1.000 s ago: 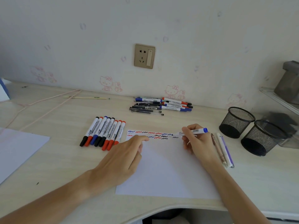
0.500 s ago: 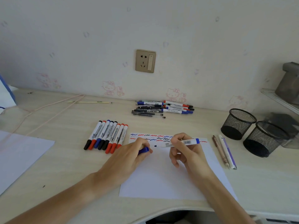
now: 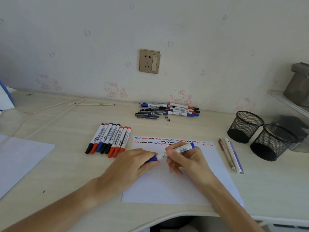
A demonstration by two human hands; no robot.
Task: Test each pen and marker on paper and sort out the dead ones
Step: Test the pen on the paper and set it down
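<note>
A white sheet of paper [image 3: 175, 185] lies in front of me, with red, blue and black squiggles along its top edge. Above it my right hand [image 3: 187, 161] grips the barrel of a blue whiteboard marker [image 3: 180, 150]. My left hand [image 3: 133, 166] pinches the marker's blue cap [image 3: 153, 159], which sits on the marker's tip end. Several capped markers [image 3: 109, 139] lie in a row left of the paper. A pile of pens and markers [image 3: 167, 111] rests by the wall.
Three pens [image 3: 231, 154] lie right of the paper, beside two black mesh cups [image 3: 245, 126]. Another sheet [image 3: 20, 158] sits at the far left, with a pink cord [image 3: 50, 109] behind it. The desk's curved front edge runs below the paper.
My right hand drew back from the squiggle line toward the paper's middle. My left hand came up off the sheet holding the blue cap, and the cap now meets the marker's tip.
</note>
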